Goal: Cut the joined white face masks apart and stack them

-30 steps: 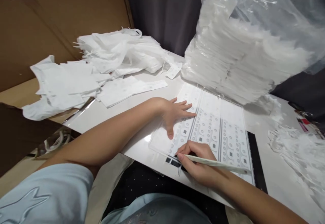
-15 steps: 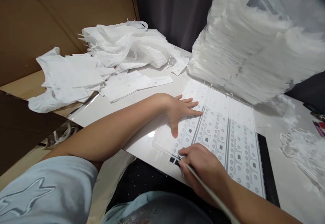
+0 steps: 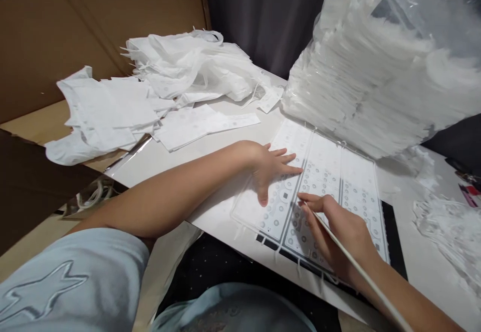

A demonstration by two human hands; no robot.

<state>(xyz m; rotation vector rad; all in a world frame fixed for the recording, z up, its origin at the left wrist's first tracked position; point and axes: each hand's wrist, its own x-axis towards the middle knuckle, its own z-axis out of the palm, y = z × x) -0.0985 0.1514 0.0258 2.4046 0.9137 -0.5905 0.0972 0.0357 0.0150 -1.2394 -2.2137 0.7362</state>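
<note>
My left hand lies flat with fingers spread on a white sheet printed with grey rings, bands and dark squares. My right hand is closed in a pinch over the middle of the same sheet. Between its thumb and fingers is the end of a long, thin, pale rod, which runs back over the wrist towards the lower right. I cannot make out its tip well. A black board shows from under the sheet at the right and front edges. White strands hang at the sheet's near edge.
A tall stack of white sheets in clear plastic stands behind. White cut pieces lie at the left, with a heap of white fabric beyond. White scraps and small dark and pink items are at the right.
My right hand has moved right and away from me, from the sheet's near left corner to its middle, carrying the rod. My left hand stays spread on the sheet.
</note>
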